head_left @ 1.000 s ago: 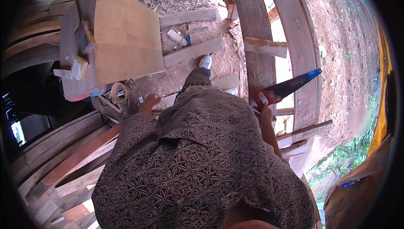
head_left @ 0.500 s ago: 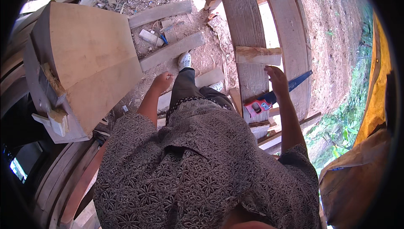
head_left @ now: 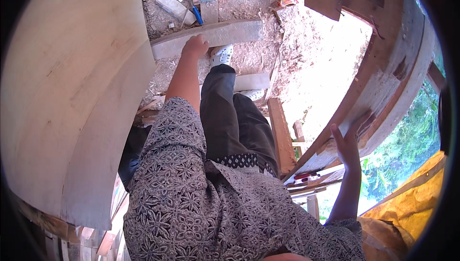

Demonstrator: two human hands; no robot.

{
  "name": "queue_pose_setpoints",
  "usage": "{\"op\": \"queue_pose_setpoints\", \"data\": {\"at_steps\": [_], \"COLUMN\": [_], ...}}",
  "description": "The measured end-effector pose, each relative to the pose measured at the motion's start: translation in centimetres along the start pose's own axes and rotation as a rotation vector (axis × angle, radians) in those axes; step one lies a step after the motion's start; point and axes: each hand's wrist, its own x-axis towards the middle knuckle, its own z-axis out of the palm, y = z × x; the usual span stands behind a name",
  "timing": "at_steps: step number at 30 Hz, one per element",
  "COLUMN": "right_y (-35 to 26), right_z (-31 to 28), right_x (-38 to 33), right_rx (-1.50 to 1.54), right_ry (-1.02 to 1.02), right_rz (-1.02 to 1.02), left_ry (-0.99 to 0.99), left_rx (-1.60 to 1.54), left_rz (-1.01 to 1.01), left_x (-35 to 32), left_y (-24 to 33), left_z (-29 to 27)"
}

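Note:
My left hand (head_left: 195,46) hangs with its fingers curled in and nothing visible in them. In the picture it overlaps a grey wooden beam (head_left: 235,32); I cannot tell whether they touch. My right hand (head_left: 349,142) is spread, thumb apart, beside the thick wooden plank (head_left: 366,95) on the right. Its fingertips are dark against the wood, and contact is unclear. Close by, the saw's red handle (head_left: 306,176) shows at the plank's near end, with the blade not clearly visible.
A broad pale wooden panel (head_left: 81,93) fills the left side. Among wood chips lie a blue-handled tool (head_left: 197,15) and a pale wood block (head_left: 175,8). A reddish timber (head_left: 281,136) stands beside my legs. A yellow tarp (head_left: 412,189) hangs at the lower right.
My view has shifted, so the panel looks larger and the right plank more slanted. My left hand now overlaps the beam. My right hand has moved away from above the saw, toward the plank's outer side.

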Motion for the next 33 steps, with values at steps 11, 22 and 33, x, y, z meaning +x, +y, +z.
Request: {"op": "queue_pose_setpoints", "data": {"at_steps": [11,22,33], "right_y": [0.9,0.3,0.5], "right_z": [-2.4,-3.8,-1.1], "right_x": [-2.1,-1.9,1.2], "right_rx": [0.183,-0.01,0.185], "right_ry": [-0.385,-0.47,-0.423], "right_rz": [0.45,0.452,0.173], "left_ry": [-0.051,0.188,0.516], "left_rx": [-0.183,-0.117,-1.039], "left_rz": [-0.185,-0.073,-0.163], "left_x": [17.4,15.1,-6.0], "left_y": [-4.5,-3.0,6.4], "left_z": [6.1,3.8,-4.2]}}
